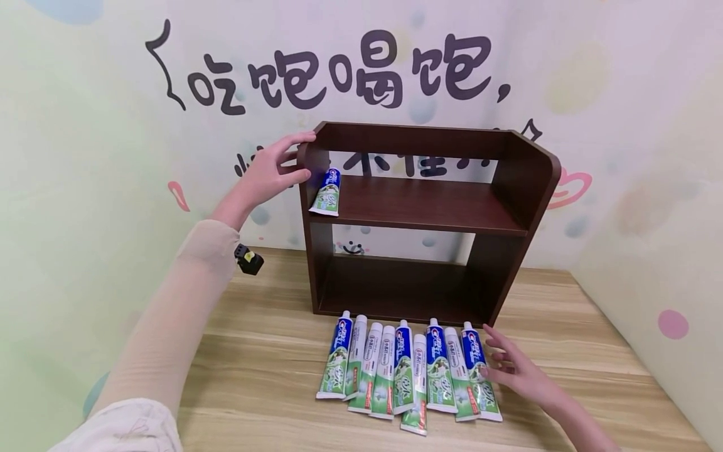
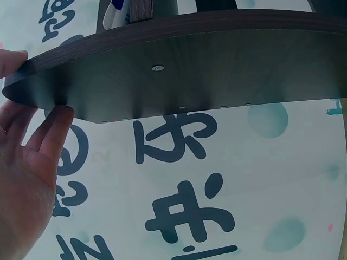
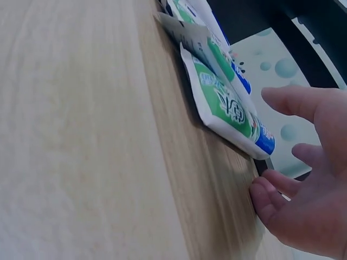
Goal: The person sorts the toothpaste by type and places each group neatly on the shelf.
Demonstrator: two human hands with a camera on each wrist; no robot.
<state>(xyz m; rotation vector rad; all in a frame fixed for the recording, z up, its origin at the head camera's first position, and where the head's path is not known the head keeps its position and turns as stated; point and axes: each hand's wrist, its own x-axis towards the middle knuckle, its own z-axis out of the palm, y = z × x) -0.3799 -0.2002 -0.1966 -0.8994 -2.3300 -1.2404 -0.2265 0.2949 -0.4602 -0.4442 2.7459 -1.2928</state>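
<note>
My left hand (image 1: 268, 172) holds the upper left side panel of a dark brown two-tier shelf (image 1: 418, 204). In the left wrist view the panel (image 2: 200, 67) lies between thumb and fingers. Just inside that panel, a blue and green toothpaste tube (image 1: 329, 196) leans upright on the upper tier. My right hand (image 1: 525, 376) is beside the rightmost toothpaste tube (image 1: 473, 348) of a row on the table, its thumb overlapping the tube in the head view. The right wrist view shows this hand (image 3: 312, 200) with fingers loosely bent and nothing between them, near the tube's blue cap end.
Several more toothpaste tubes (image 1: 388, 370), blue-green and white-green, lie side by side in front of the shelf on the wood-grain table (image 1: 260, 376). Behind stands a pale wall (image 1: 226, 138) with large dark lettering. A small black device (image 1: 249, 260) hangs at my left wrist.
</note>
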